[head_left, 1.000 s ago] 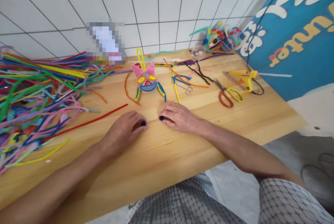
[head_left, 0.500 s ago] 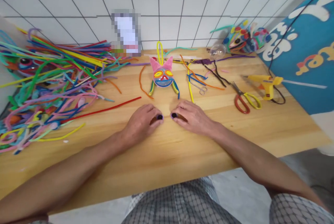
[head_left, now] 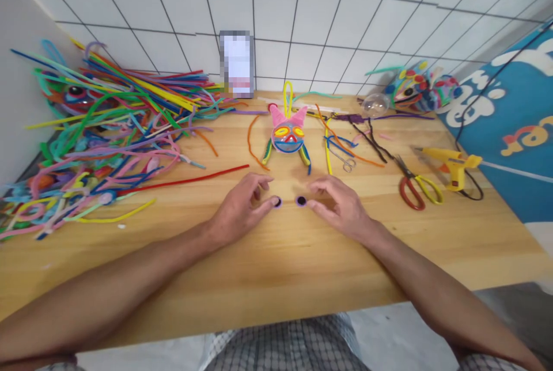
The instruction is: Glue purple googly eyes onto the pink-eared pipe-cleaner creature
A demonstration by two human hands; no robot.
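Note:
Two small black discs with purple rims lie side by side on the wooden table. My left hand (head_left: 244,208) is open around the left disc (head_left: 278,202), its thumb tip at the disc's edge and its fingers raised apart. On the other side, my right hand (head_left: 345,205) is also open, the thumb close beside the right disc (head_left: 301,201). Just beyond them sits a clear ball figure (head_left: 289,137) with pink pipe-cleaner ears, yellow-ringed eyes, a red nose, a yellow loop on top and two green, yellow and blue limbs.
A big tangle of pipe cleaners (head_left: 129,123) covers the left side. A phone (head_left: 237,65) leans on the tiled wall. At right lie scissors (head_left: 417,184), a yellow glue gun (head_left: 453,165), small scissors (head_left: 349,165), a clear ball (head_left: 375,106) and finished colourful figures (head_left: 410,89).
The fingers of both hands have spread and lifted from the two discs, which now lie on the table. My view has shifted, so everything appears further right.

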